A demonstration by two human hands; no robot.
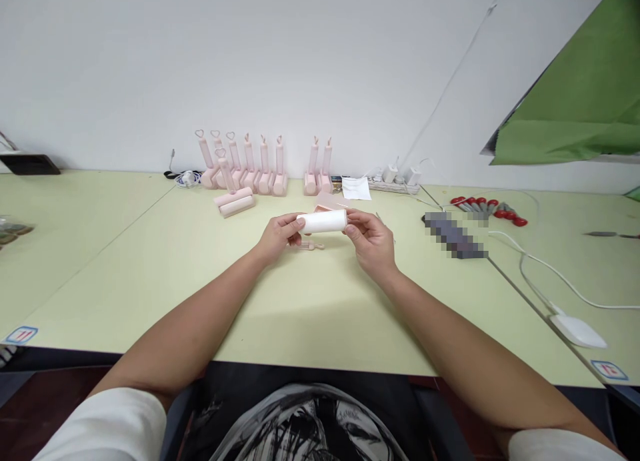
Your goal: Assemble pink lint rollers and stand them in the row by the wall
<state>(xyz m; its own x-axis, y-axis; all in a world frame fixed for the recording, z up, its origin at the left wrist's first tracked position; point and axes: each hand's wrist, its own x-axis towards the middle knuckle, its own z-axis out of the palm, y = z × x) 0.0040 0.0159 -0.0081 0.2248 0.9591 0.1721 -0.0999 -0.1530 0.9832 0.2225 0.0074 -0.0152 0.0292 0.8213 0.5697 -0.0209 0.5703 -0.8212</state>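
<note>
A white roll (323, 221) is held level above the table, between my two hands. My left hand (281, 237) grips its left end with the thumb on top. At the right end, my right hand (371, 242) pinches the roll between thumb and fingers. Below the roll, a small pink handle piece (313, 246) lies on the table, partly hidden by my left hand. Behind the roll sits a pink part (333, 201), half covered by it. A pink lint roller (234, 201) stands further left, its heart-shaped loop upward.
Several pink rollers (265, 177) stand along the wall. A white paper (357, 188) and a power strip (395, 186) lie right of them. Red-handled tools (487, 206), a blurred dark object (455, 235) and a white charger (579, 330) with its cable are on the right.
</note>
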